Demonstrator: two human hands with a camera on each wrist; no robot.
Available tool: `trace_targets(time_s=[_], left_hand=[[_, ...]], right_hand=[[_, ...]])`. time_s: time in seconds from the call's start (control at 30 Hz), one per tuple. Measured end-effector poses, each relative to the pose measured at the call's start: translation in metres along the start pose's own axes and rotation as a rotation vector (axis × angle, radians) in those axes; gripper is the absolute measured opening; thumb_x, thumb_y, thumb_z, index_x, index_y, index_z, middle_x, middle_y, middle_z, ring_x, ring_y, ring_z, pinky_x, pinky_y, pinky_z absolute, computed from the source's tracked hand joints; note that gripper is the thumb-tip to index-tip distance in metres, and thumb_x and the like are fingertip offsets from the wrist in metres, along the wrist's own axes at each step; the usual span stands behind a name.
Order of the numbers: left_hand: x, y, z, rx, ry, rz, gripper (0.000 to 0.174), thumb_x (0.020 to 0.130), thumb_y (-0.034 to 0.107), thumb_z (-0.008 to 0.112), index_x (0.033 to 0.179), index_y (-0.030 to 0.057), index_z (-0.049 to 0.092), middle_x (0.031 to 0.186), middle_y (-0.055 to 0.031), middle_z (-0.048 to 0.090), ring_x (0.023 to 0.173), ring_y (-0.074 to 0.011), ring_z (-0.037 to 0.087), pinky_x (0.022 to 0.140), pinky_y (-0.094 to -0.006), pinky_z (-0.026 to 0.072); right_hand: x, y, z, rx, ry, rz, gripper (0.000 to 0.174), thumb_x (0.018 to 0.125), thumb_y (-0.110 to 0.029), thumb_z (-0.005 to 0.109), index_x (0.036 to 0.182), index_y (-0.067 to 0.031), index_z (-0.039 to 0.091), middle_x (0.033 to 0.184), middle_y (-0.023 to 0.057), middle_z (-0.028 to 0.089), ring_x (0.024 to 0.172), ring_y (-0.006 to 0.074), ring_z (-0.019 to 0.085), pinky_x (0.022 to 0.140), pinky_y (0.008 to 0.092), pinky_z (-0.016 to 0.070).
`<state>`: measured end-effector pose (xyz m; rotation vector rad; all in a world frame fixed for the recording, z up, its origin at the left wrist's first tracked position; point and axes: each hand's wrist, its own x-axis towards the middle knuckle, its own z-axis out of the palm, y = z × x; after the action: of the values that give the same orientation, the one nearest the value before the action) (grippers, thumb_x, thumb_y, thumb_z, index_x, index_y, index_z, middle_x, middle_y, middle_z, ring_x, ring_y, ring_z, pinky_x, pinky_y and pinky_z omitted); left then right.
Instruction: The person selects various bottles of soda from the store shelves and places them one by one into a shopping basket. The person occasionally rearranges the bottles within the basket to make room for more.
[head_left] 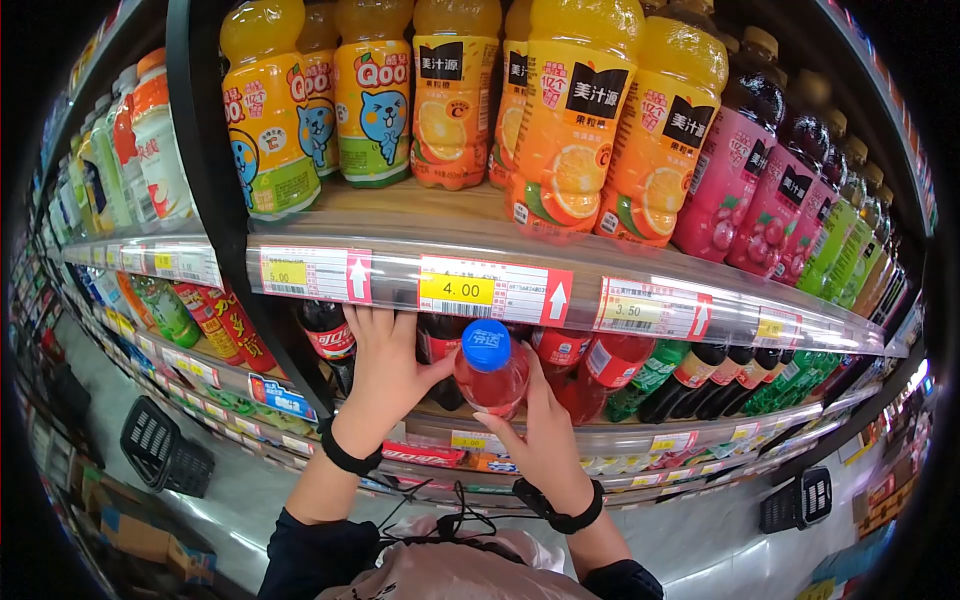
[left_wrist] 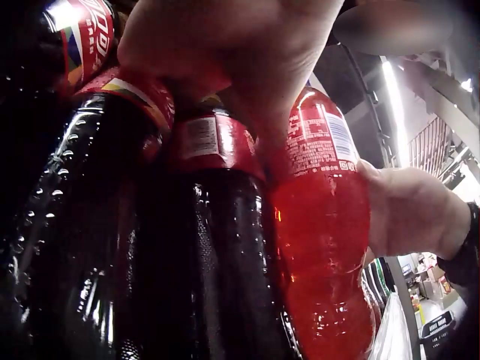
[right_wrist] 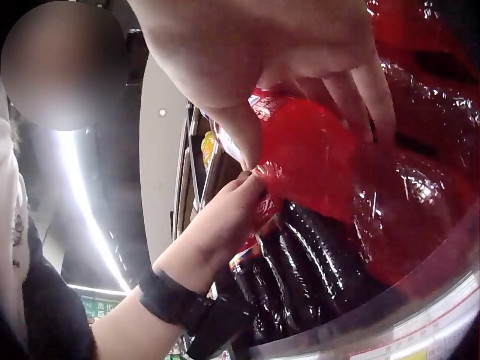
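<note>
My right hand [head_left: 545, 440] grips a bottle of red soda [head_left: 490, 392] with a blue cap [head_left: 486, 345], at the front of the lower shelf. In the right wrist view its thumb and fingers lie around the bottle's sides. My left hand [head_left: 385, 365] reaches under the price rail with its fingers extended among the cola bottles [head_left: 328, 335]; its fingertips are hidden there. Its thumb lies against the red soda bottle. From the left wrist view, the left hand [left_wrist: 232, 52] is over the upper parts of dark cola bottles [left_wrist: 82, 217], beside the red one.
Above the hands runs a clear price rail [head_left: 590, 300] with tags. Orange juice bottles [head_left: 570, 110] stand on the upper shelf. More red soda bottles [head_left: 610, 365] and green bottles [head_left: 650, 380] line the lower shelf to the right. Black baskets [head_left: 165, 450] are on the floor.
</note>
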<state>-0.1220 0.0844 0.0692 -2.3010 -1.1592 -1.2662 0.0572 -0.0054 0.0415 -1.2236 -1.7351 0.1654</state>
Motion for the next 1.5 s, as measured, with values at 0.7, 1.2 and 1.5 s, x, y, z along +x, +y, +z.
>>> trace_targets(time_s=[0.7,1.2,1.5], left_hand=[[0.001,-0.005,-0.006,-0.019,-0.014,0.082,0.089,0.068,0.039,0.075,0.136,-0.0023,0.035,0.137,-0.0235,0.033,0.129,-0.0464,0.024,0.106,-0.0609,0.0132],[0.001,0.0,-0.005,0.019,0.02,0.087,0.085,0.068,0.04,0.074,0.132,-0.0031,0.04,0.133,-0.022,0.038,0.126,-0.0467,0.028,0.104,-0.0638,0.0153],[-0.002,0.01,-0.004,0.061,0.068,0.053,0.081,0.07,0.039,0.074,0.129,-0.0061,0.042,0.133,-0.023,0.039,0.126,-0.0481,0.027,0.104,-0.0644,0.0153]], right_hand=[[-0.056,0.018,-0.012,0.14,-0.002,0.082,0.083,0.072,-0.024,0.075,0.134,0.0078,0.031,0.117,0.0248,0.055,0.105,0.0369,0.059,0.09,0.0412,0.0458],[-0.037,0.011,-0.015,0.485,-0.085,0.243,0.069,0.085,-0.018,0.067,0.138,0.0015,0.029,0.123,0.0164,0.053,0.111,0.0228,0.056,0.093,0.0371,0.0456],[0.011,0.004,-0.003,0.538,-0.026,0.273,0.072,0.086,-0.018,0.066,0.141,0.0023,0.024,0.123,0.0165,0.053,0.105,0.0203,0.058,0.084,0.0318,0.0497]])
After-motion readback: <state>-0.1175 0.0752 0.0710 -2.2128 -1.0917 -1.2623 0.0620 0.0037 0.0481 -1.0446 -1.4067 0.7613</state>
